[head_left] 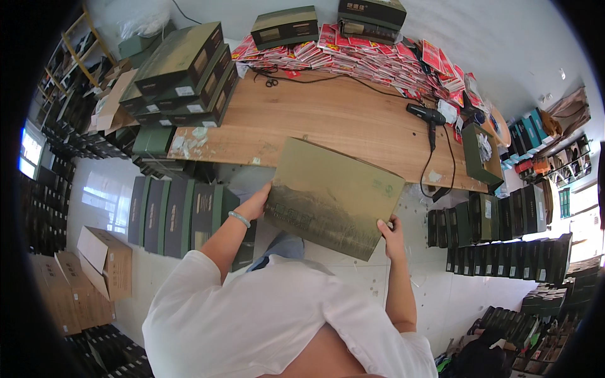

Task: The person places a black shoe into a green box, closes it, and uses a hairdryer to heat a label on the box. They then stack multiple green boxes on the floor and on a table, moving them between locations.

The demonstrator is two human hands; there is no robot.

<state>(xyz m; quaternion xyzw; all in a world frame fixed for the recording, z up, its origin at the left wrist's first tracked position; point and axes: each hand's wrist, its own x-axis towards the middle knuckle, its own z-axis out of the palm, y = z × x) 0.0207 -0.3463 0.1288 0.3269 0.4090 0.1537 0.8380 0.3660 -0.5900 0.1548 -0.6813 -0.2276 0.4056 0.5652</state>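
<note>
A large olive-green shoe box (334,195) with a dark landscape print is held in front of me, tilted, at the near edge of the wooden table (315,110). Its lid side faces me. My left hand (257,201) grips the box's left end; a pale bangle circles that wrist. My right hand (392,234) clasps the lower right corner, thumb on the printed face and fingers behind. The undersides of the box and most of the fingertips are hidden.
Stacked shoe boxes (183,72) stand at the table's left end. Red packets (365,57) pile along the back. A black hair dryer (426,114) with its cord and an open green box (482,154) lie at the right. Cartons (104,261) and rows of boxes (504,261) line the floor.
</note>
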